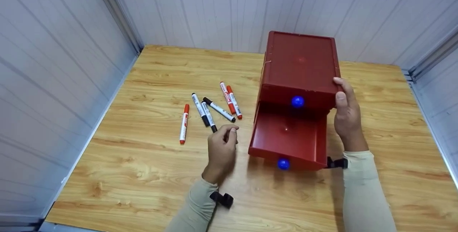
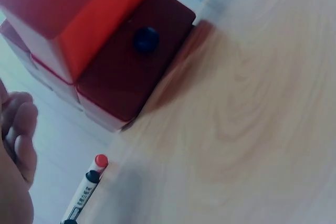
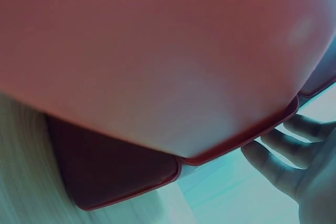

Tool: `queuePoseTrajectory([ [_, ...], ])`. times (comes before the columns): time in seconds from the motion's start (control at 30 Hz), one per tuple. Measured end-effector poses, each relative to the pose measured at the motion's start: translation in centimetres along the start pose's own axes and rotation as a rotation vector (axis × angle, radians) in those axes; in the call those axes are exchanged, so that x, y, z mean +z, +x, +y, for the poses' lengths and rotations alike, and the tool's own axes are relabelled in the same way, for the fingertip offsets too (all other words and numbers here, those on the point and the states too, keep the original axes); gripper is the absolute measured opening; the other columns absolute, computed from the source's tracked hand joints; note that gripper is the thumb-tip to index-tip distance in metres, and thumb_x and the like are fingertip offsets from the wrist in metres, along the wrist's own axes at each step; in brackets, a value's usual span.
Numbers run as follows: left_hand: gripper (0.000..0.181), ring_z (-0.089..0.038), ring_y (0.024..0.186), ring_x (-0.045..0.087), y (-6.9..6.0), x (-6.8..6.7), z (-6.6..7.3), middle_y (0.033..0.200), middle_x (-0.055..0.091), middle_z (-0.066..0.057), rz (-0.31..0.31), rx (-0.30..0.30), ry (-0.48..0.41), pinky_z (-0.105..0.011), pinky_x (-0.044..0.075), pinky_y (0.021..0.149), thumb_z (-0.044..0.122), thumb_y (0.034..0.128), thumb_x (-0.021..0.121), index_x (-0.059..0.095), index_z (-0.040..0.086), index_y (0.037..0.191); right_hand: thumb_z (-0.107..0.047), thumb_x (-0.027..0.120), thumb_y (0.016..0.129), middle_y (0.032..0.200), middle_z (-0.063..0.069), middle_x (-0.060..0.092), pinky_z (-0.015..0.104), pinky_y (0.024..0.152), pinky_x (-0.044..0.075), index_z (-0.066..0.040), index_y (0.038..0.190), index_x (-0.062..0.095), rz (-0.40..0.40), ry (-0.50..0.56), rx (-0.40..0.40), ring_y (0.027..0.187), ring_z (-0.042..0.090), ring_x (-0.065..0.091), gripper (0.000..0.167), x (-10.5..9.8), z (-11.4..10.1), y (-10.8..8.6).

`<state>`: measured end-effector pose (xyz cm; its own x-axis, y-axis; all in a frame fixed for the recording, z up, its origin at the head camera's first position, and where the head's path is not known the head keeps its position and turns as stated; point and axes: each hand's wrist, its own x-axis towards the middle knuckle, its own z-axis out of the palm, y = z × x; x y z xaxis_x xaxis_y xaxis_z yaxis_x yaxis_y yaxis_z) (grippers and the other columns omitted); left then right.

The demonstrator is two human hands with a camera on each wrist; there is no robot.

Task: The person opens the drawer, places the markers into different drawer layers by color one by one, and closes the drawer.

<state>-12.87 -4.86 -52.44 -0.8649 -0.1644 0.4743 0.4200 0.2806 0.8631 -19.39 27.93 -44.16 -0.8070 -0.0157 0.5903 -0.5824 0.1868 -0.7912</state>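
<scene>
A dark red drawer cabinet (image 1: 302, 64) stands right of centre with a drawer (image 1: 286, 135) pulled out, nothing visible inside; blue knobs mark its fronts. My right hand (image 1: 349, 117) touches the cabinet's right front corner, and its fingers lie along the side in the right wrist view. My left hand (image 1: 222, 149), fingers loosely bent and holding nothing visible, hovers left of the pulled-out drawer, near a black-capped marker (image 1: 208, 114). In the left wrist view, a closed lower drawer (image 2: 118, 72) shows beneath the pulled-out one (image 2: 94, 30).
Several markers lie left of the cabinet, among them a red-capped marker (image 1: 184, 124) apart from the others, a black-capped marker (image 1: 220, 109) and two red ones side by side (image 1: 234, 102). Pale panels (image 1: 200, 14) enclose the wooden table (image 1: 136, 174) behind and at both sides.
</scene>
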Motion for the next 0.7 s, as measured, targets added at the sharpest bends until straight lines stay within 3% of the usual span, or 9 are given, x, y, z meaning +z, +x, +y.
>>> queuePoseTrajectory([
  [0.23,0.014,-0.009,0.056,0.051,1.4,0.1,-1.5,0.068,0.063,0.004,-0.003,0.051,0.337,-0.028,0.041,0.052,0.010,0.0931,0.062,0.076,0.007,0.090,-0.018,0.035,0.107,0.134,0.012,0.051,0.028,0.080,0.046,0.000,0.143,0.044,-0.003,0.015,0.023,0.105,0.027,0.054,0.041,-0.1,0.0,-0.1],
  [0.57,0.019,-0.013,0.061,0.055,3.9,0.1,-2.6,0.076,0.068,0.001,-0.023,-0.078,0.379,-0.032,0.043,0.056,0.015,0.0957,0.060,0.077,0.007,0.094,-0.019,0.034,0.108,0.138,0.013,0.047,0.029,0.081,0.046,-0.002,0.144,0.043,-0.013,0.002,0.038,0.107,0.028,0.053,0.041,-0.2,-0.2,-0.1],
  [0.7,0.019,-0.015,0.062,0.059,5.0,-0.1,-2.8,0.078,0.069,0.001,-0.010,-0.082,0.452,-0.034,0.046,0.057,0.017,0.0957,0.060,0.077,0.008,0.093,-0.020,0.034,0.108,0.138,0.012,0.048,0.028,0.080,0.046,-0.002,0.144,0.044,-0.009,0.003,0.045,0.106,0.027,0.053,0.041,-0.2,-0.2,-0.2],
])
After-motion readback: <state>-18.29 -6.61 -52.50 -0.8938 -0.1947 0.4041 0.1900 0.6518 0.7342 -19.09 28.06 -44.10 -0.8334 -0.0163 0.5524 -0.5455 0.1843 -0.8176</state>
